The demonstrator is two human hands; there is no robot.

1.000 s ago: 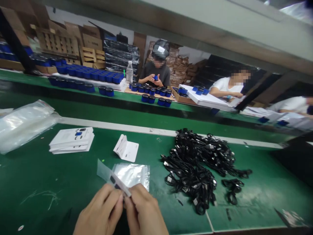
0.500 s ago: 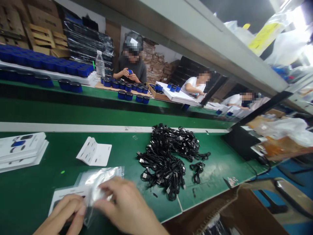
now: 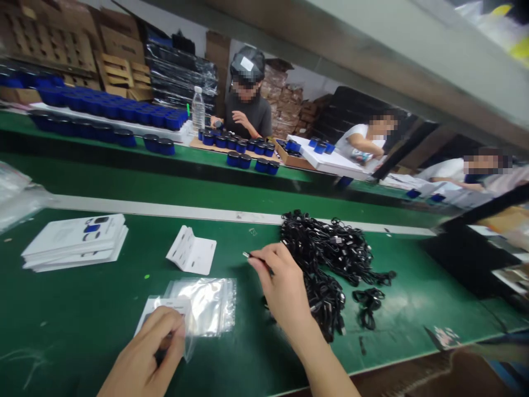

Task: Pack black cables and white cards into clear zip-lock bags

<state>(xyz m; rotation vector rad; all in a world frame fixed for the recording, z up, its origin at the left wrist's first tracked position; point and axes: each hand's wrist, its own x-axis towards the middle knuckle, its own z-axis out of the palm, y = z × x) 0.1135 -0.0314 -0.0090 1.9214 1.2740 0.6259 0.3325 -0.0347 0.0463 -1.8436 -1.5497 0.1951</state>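
One cable plug (image 3: 247,255) pointing left

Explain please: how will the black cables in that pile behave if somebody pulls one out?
The black cables look thin and floppy, so one will probably sag. They lie tangled in loops, so pulling one may well drag others along.
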